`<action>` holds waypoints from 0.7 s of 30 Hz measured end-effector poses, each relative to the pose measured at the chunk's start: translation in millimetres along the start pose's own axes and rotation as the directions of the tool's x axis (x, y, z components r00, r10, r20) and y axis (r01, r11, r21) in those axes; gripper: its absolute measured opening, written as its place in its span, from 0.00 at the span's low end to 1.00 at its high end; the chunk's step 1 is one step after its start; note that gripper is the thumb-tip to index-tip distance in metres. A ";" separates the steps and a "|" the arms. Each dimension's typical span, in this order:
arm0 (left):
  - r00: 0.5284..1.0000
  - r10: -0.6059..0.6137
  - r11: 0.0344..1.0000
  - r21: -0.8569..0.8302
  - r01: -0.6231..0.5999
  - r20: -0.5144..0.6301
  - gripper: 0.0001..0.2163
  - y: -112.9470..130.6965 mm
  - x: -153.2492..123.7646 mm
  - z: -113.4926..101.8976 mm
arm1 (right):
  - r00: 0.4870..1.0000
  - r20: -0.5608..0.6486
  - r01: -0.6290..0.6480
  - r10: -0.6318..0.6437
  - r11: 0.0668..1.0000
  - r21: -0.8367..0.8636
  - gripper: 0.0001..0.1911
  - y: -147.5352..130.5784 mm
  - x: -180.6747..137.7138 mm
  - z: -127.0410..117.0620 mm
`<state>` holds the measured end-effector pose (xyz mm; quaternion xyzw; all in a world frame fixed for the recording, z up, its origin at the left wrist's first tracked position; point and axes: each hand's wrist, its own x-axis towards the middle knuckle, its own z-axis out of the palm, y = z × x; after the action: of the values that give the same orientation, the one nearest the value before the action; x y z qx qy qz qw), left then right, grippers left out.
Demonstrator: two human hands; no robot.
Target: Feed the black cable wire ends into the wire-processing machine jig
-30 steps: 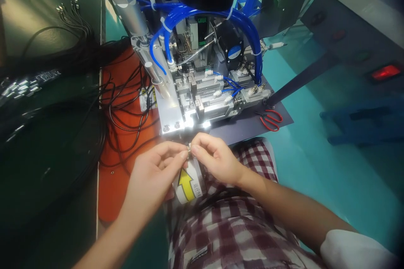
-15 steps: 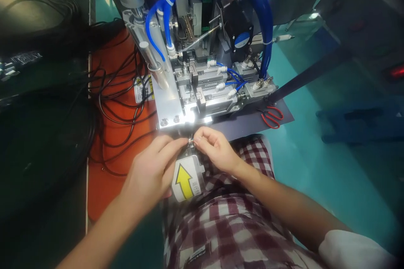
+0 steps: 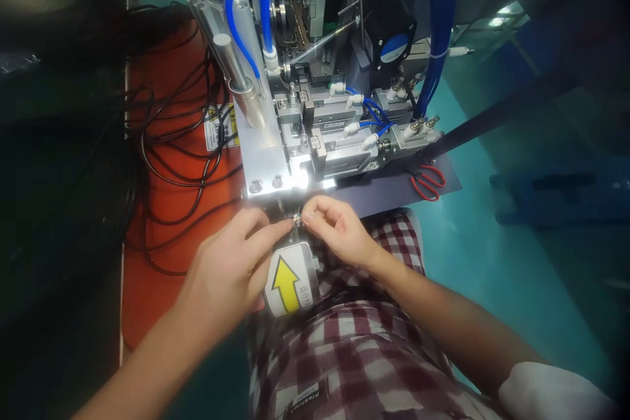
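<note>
My left hand [image 3: 229,269] and my right hand [image 3: 337,230] meet fingertip to fingertip just below the front edge of a metal machine [image 3: 295,138]. Both pinch a tiny shiny metal part [image 3: 296,217] between thumb and forefinger. Under the hands sits a white label with a yellow arrow [image 3: 289,282]. My lap in a checked red-and-white shirt [image 3: 359,341] fills the bottom of the view.
Black cables [image 3: 167,138] lie looped over an orange mat [image 3: 162,210] to the left. Blue air hoses [image 3: 256,6] arch over the machine. Red-handled scissors [image 3: 427,182] rest on a dark sheet [image 3: 388,193] to the right. Teal floor [image 3: 492,262] lies beyond.
Both hands have moved slightly up toward the machine's front edge, still pinching the small part. The camera has tilted down and closer to the machine.
</note>
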<state>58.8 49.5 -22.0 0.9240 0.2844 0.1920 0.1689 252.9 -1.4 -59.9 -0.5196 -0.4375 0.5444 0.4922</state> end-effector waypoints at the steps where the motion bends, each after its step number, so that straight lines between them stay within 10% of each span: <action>1: 1.000 0.010 1.000 0.008 -0.010 0.000 0.14 0.5 0.4 -0.4 | 1.000 0.000 -0.005 0.005 1.000 0.002 0.15 0.0 -0.3 0.2; 21: 0.999 0.048 0.995 0.086 -0.049 0.009 0.14 1.0 1.9 1.1 | 0.995 -0.080 0.045 -0.054 0.993 -0.107 0.13 8.4 -4.5 2.7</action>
<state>61.3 49.6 -22.1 0.9377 0.2693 0.1803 0.1253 249.4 -6.8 -67.4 -0.5558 -0.4576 0.4864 0.4951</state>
